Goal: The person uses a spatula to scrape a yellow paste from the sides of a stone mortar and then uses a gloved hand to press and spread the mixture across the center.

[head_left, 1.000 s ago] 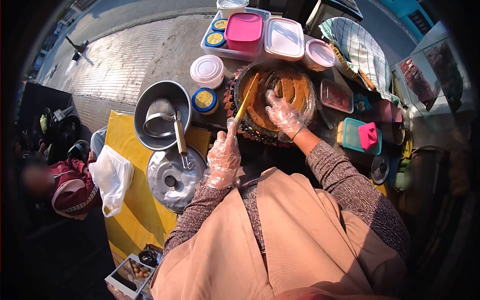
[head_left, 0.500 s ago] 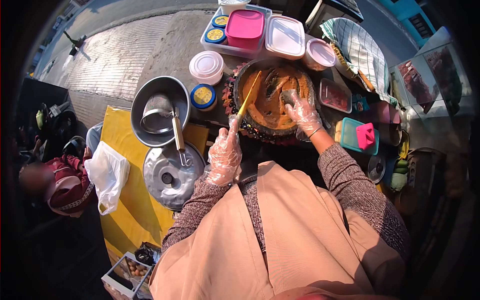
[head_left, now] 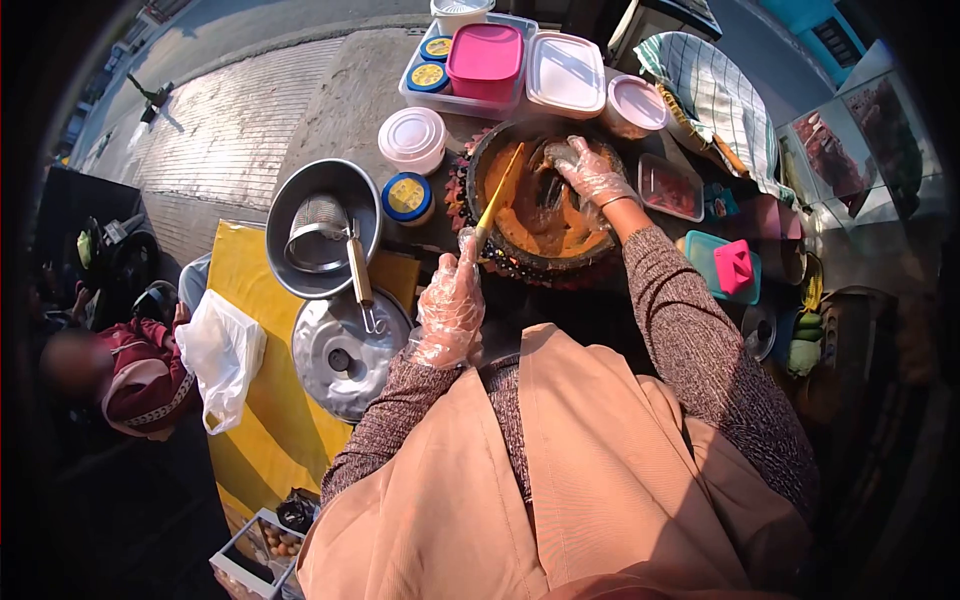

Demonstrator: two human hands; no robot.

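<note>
A wide, dark stone mortar [head_left: 482, 215] holds a thick orange-brown paste [head_left: 525, 222] with smeared tracks in it. My right hand [head_left: 592, 175], in a clear plastic glove, is closed around a grey stone pestle [head_left: 556, 153] at the mortar's far side; the pestle's lower end is hard to see. In my left hand [head_left: 450, 312], also gloved, is a long, thin yellow tool [head_left: 492, 208]. It leans over the near left rim, and its tip reaches across the paste.
Left are a metal bowl [head_left: 277, 235] with a strainer [head_left: 318, 240], a dented lid [head_left: 325, 375] and a white plastic bag [head_left: 225, 350]. Lidded tubs [head_left: 566, 75] line the back. A teal box [head_left: 705, 262] and cloth-covered basket [head_left: 700, 100] are right. Someone [head_left: 150, 375] sits far left.
My right hand has moved with the pestle from the mortar's right side up toward its far side. My left hand and the yellow tool stay nearly in place.
</note>
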